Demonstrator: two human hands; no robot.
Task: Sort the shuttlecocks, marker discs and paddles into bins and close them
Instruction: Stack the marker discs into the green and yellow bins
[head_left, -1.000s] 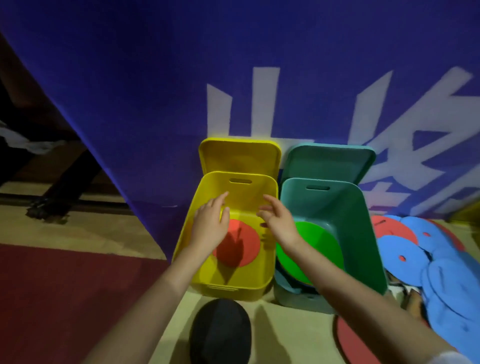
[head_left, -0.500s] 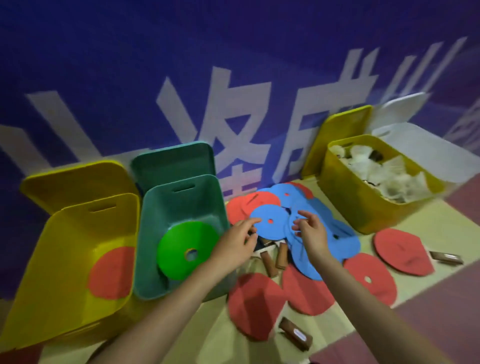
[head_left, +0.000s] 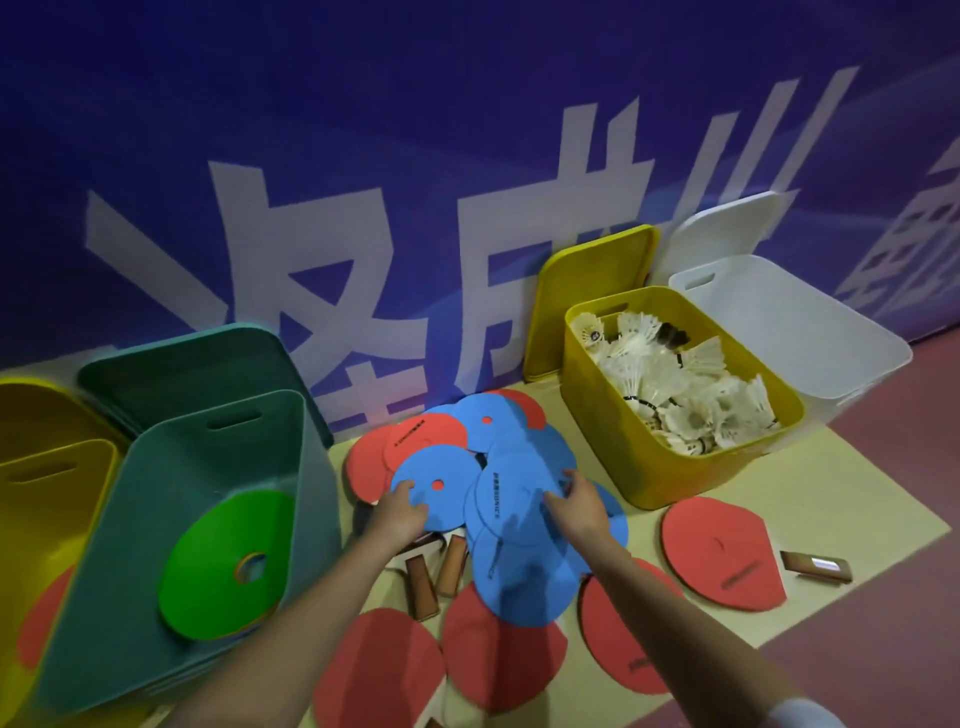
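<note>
At the middle of the frame both hands reach into a heap of flat pieces on the floor mat (head_left: 857, 499). The left hand (head_left: 397, 512) pinches the near edge of a blue disc (head_left: 441, 483) with a hole in it, thumb on top and fingers curled beneath. The right hand (head_left: 579, 506) lies on a blue paddle (head_left: 511, 496) just beside that disc, fingers bent over its face; whether it grips the paddle or only presses on it I cannot tell. More blue and red pieces overlap around them, with red paddles (head_left: 722, 556) spread across the lower centre and right and 2 wooden handles (head_left: 439, 571) showing between the forearms. At the left a green bin (head_left: 306, 441) stands open, its lid (head_left: 208, 364) propped behind it, with a green disc (head_left: 223, 561) leaning inside. At the far left edge is a yellow bin (head_left: 52, 499) with something red at its bottom. At the upper right a second yellow bin (head_left: 613, 457), lid up, is full of white shuttlecocks (head_left: 675, 384), and a white bin (head_left: 810, 338) touches it on the right, also open. A blue banner (head_left: 467, 130) with large white characters fills the background.
</note>
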